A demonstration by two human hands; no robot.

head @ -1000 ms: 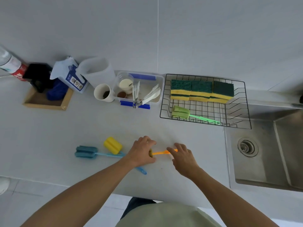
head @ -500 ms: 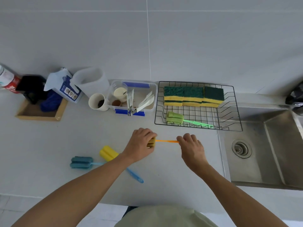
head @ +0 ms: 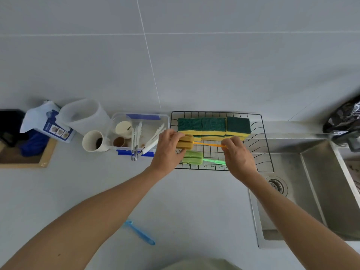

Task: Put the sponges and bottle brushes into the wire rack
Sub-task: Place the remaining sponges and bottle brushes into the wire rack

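Orange bottle brush [head: 196,143] hangs level over the wire rack [head: 260,152] at frame centre: left hand [head: 168,151] fingers [head: 175,134] pinch its sponge head, right hand [head: 238,154] fingers [head: 230,141] pinch the handle tip. Green bottle brush [head: 192,157] lies just below, sponges [head: 214,126] behind.

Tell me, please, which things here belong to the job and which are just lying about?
Job: black wire rack, green-and-yellow sponges, orange sponge-headed bottle brush in both hands, green bottle brush, blue brush handle.
Lying about: clear plastic box, white paper cup, steel sink.
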